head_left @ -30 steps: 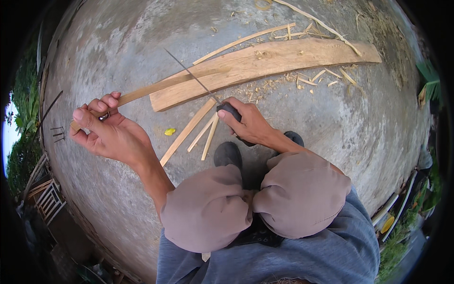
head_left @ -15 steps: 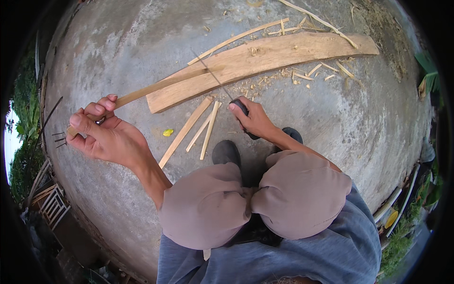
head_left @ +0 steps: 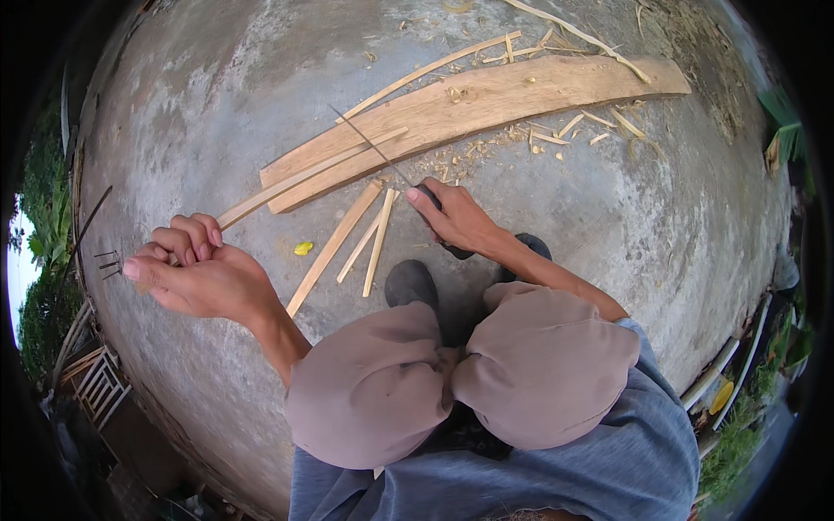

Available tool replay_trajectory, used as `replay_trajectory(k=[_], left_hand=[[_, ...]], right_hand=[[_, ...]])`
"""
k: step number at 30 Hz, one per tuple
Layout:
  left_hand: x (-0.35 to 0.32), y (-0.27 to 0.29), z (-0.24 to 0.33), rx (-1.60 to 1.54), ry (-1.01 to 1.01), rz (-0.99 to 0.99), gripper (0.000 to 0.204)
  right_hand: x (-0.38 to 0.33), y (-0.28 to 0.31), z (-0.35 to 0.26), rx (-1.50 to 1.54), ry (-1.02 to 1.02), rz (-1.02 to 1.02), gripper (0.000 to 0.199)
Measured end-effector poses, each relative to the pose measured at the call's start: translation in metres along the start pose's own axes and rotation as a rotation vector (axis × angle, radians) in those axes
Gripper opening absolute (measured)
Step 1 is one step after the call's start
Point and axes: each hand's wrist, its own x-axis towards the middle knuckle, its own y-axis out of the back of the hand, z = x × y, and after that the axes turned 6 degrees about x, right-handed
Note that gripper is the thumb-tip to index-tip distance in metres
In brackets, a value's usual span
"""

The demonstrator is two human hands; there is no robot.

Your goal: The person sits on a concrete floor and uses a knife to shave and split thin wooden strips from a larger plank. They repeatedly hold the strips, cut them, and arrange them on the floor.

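Note:
My left hand (head_left: 201, 273) is closed around the near end of a long, thin wooden strip (head_left: 300, 178). The strip's far end reaches over a thick wooden plank (head_left: 486, 94) on the ground. In my right hand (head_left: 460, 219) is the dark handle of a knife (head_left: 372, 146). Its long, narrow blade points up and left, crossing over the strip close to the far end. I cannot tell whether the edge touches the wood.
Loose wood strips (head_left: 337, 246) lie in front of my left foot, beside a small yellow object (head_left: 303, 248). Wood shavings (head_left: 473, 152) are scattered along the plank on the concrete floor (head_left: 599, 217). A longer thin strip (head_left: 426, 71) lies behind the plank.
The wooden strip has turned in my left hand and shows a narrower, paler face. My left fingers have curled further around it. The knife has shifted slightly left.

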Motion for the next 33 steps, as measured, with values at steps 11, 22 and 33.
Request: replay_trajectory(k=[11,22,33], left_hand=[[0.003,-0.014,0.001,0.069,-0.022,0.083,0.048],[0.005,-0.007,0.002,0.038,0.008,0.042,0.045],[0.008,-0.004,0.001,0.011,0.009,0.053,0.046]], right_hand=[[-0.003,-0.028,-0.038,-0.031,0.191,-0.029,0.039],[-0.007,-0.019,-0.053,-0.14,0.136,-0.071,0.047],[0.003,-0.021,-0.045,-0.29,0.243,-0.069,0.048]])
